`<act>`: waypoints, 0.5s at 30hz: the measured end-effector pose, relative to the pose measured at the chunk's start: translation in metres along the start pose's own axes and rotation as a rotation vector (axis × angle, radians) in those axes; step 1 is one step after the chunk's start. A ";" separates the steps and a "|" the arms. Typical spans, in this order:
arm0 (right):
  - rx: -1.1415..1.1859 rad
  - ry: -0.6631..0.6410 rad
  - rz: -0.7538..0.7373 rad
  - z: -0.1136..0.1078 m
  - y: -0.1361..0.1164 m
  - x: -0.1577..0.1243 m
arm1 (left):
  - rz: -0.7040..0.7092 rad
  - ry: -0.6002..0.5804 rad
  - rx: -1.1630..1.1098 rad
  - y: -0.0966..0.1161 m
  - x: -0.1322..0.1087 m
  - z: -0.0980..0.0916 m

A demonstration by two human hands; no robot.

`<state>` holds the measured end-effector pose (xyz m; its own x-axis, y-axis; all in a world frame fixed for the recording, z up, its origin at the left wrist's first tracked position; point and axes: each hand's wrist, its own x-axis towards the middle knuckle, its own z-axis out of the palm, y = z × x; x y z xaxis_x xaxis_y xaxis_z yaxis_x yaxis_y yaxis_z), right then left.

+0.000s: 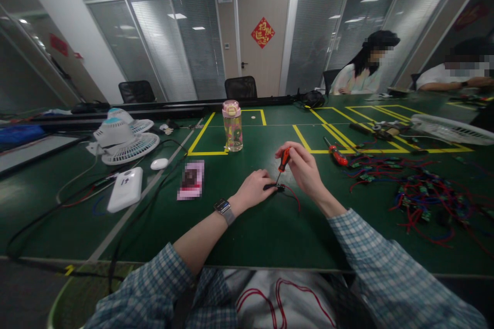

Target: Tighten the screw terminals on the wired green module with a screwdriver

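Note:
My right hand (303, 164) is closed round the handle of a small orange and black screwdriver (284, 159). The screwdriver tilts, its thin shaft pointing down to a small dark part (281, 188) with a red wire (296, 198) curling away to the right. Resting low over the green table (250, 236), my left hand (254, 190) has its fingers closed at the left side of that dark part, by a short black piece (270, 186). How the shaft's tip meets the part is too small to tell.
A pink-lidded bottle (232, 128) stands beyond my hands. To the right lie a red screwdriver (338, 156) and a heap of wired circuit boards (420, 195). On the left are a pink card-like thing (192, 180), a white box (125, 189) and white fans (127, 146). Two people sit across the table.

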<state>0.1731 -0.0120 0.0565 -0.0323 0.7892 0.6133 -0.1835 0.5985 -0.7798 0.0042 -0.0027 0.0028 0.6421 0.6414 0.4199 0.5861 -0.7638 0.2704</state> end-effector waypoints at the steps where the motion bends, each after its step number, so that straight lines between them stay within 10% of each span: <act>1: -0.001 -0.002 -0.005 0.000 0.001 0.000 | -0.005 0.002 -0.008 0.000 0.000 0.000; 15: 0.047 -0.029 0.015 0.001 -0.001 0.004 | -0.027 -0.010 -0.070 -0.003 0.000 0.003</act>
<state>0.1720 -0.0090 0.0598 -0.0636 0.7931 0.6057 -0.2292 0.5791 -0.7824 0.0040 0.0000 -0.0005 0.6321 0.6621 0.4027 0.5673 -0.7494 0.3415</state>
